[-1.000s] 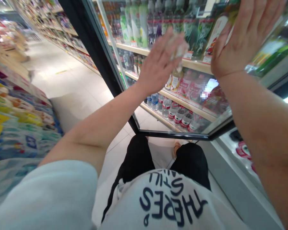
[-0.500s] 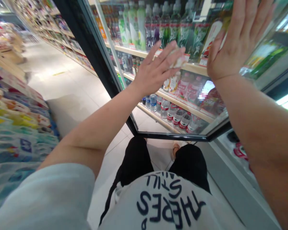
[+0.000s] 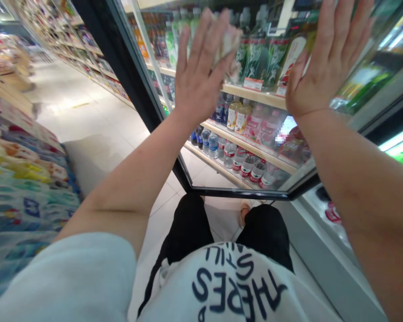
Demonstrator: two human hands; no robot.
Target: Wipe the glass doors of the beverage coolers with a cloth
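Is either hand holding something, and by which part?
The left hand holds a crumpled pale cloth under its fingers; exactly which part is gripped is hidden. The right hand is spread at the glass door, holding nothing visible.

This is a shop selling food and drink. Rows of bottles (image 3: 255, 58) show in the glass door (image 3: 240, 193) of a drinks fridge, with a price tag (image 3: 253, 83) on a shelf edge. Long shelves (image 3: 83, 49) of goods line a tiled aisle (image 3: 110, 112); wrapped packs (image 3: 30, 201) (their labels too blurred to read) and wooden display stands (image 3: 11, 85) flank its other side.
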